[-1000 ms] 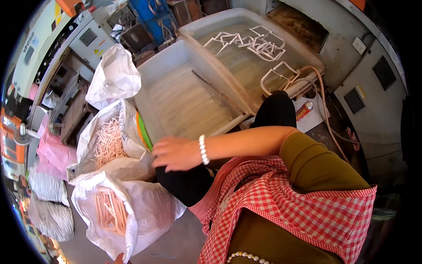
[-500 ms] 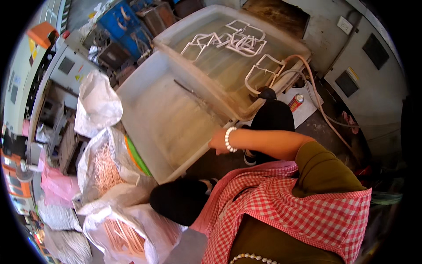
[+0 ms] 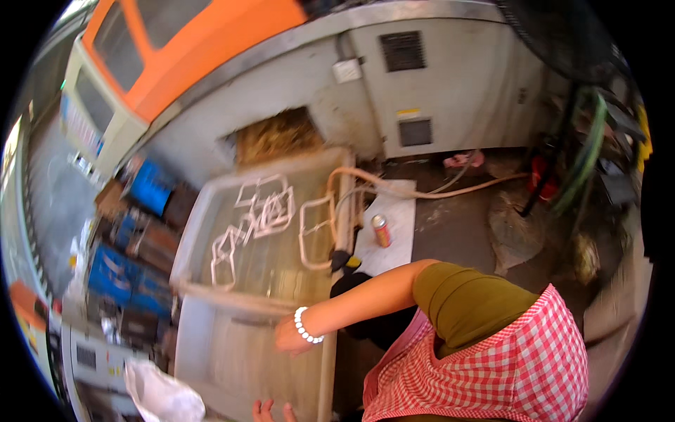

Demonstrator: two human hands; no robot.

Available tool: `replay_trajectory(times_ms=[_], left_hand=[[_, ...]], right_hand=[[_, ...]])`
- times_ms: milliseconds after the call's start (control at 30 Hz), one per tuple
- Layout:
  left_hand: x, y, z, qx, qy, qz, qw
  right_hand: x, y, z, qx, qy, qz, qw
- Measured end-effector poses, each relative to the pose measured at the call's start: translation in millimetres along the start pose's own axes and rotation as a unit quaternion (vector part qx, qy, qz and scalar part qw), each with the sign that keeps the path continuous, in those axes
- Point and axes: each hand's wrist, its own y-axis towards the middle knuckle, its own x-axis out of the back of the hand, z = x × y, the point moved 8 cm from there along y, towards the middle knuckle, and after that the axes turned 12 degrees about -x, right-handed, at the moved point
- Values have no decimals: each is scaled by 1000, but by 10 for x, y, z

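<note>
My right hand (image 3: 294,336), with a white bead bracelet at its wrist, hovers over the near pale plastic tub (image 3: 242,369). Its fingers are blurred and mostly turned from sight. At the bottom edge, the fingertips of my left hand (image 3: 274,411) show, stretched and apart, over the same tub; no held object is visible there. Behind it, a second tub (image 3: 188,235) holds cloudy liquid. Several pale pink tubular frames (image 3: 273,216) lie tangled in it, and one separate frame (image 3: 302,239) rests by its right side. A dark thin strip lies near the tubs' shared edge.
A hose (image 3: 429,193) runs from the far tub's right side across the floor. Beside that tub, a red spray can (image 3: 381,231) stands on a white sheet (image 3: 402,246). Grey machine cabinets (image 3: 450,91) line the back. A white sack (image 3: 160,395) sits lower left, near blue bins (image 3: 109,278).
My view has swung to the right, bringing in more floor and cabinets. My left fingertips have come into sight at the bottom. My right hand now appears farther over the near tub.
</note>
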Motion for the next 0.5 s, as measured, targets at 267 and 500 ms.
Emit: replay_trajectory(times_ms=[267,500], left_hand=[[-1212,308,1299,1,-5,197,980],[-2724,-712,2376,126,-47,446,885]], right_hand=[[-1042,-137,-2239,-176,-92,153,968],[-884,-347,-2085,-312,-12,230,922]])
